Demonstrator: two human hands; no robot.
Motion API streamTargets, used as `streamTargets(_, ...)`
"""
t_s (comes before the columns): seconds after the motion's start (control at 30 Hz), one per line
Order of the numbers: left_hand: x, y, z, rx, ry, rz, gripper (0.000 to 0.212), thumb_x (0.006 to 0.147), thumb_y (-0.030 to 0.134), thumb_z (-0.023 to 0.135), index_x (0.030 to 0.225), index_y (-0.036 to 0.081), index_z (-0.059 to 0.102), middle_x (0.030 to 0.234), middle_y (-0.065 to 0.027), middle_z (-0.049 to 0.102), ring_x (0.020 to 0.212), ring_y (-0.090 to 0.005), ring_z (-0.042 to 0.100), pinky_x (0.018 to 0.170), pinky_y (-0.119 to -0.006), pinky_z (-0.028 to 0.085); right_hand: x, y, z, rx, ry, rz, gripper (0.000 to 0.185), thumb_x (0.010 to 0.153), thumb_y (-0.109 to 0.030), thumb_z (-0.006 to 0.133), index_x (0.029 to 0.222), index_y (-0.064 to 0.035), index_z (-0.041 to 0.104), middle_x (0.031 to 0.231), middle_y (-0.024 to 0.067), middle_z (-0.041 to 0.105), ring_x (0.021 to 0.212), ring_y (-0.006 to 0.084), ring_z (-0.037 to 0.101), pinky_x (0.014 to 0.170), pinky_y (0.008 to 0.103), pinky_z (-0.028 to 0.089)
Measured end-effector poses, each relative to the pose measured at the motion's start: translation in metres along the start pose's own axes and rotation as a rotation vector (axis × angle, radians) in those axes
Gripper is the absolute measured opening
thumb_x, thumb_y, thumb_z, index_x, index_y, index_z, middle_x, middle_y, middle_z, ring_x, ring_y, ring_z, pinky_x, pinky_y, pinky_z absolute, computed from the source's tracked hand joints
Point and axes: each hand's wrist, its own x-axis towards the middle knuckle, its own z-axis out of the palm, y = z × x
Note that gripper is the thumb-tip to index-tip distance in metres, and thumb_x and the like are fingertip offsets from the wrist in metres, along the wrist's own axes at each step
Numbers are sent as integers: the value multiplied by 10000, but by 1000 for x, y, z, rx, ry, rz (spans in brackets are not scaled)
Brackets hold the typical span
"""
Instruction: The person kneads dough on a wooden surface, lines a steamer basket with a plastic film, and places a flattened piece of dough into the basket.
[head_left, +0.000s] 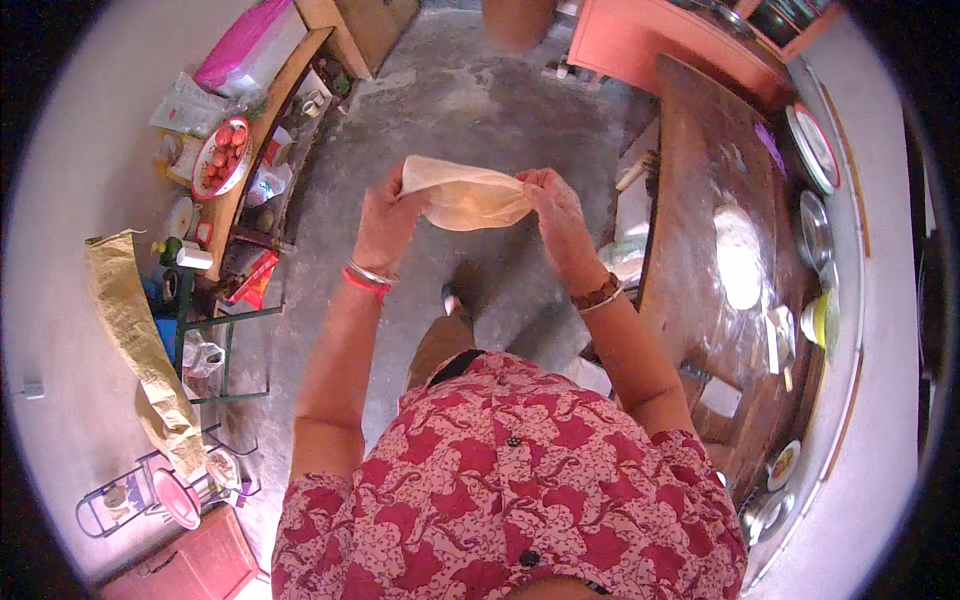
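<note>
A pale, thin, flexible sheet (472, 199), maybe a plastic bag or a sheet of dough, is stretched between my two hands above the concrete floor. My left hand (388, 217) grips its left end, with the fingers partly behind it. At the right end, my right hand (555, 214) pinches the gathered edge between thumb and fingers. The middle of the sheet sags and folds. A red band and a metal bangle circle my left wrist; a brown band and a pale bangle are on my right wrist.
On the right, a dark wooden table (686, 150) bears a whitish, floury patch (739, 259). Left stands a wooden shelf (289, 82) with a red-rimmed bowl (201, 169) of reddish round produce. A pink basin (176, 499) stands lower left. A salmon-coloured cabinet (615, 45) is ahead.
</note>
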Motion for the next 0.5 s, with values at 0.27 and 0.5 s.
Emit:
streamTargets(0.27,183,-1,-41,-317,-261,-187,186,878,94,553,1055,36,551,878,9,585,828,-83,535,754,-238,449,179,6,12,-102,-25,-111,148,892,-148,509,942,-14,547,821,50,563,776,145,516,712,282,445)
streamTargets(0.5,342,-9,-56,173,-173,109,296,902,157,549,1177,49,550,898,-116,635,807,-189,613,727,-315,477,322,-3,12,-436,71,-225,121,911,-135,509,914,-14,522,742,67,533,685,171,516,641,301,441)
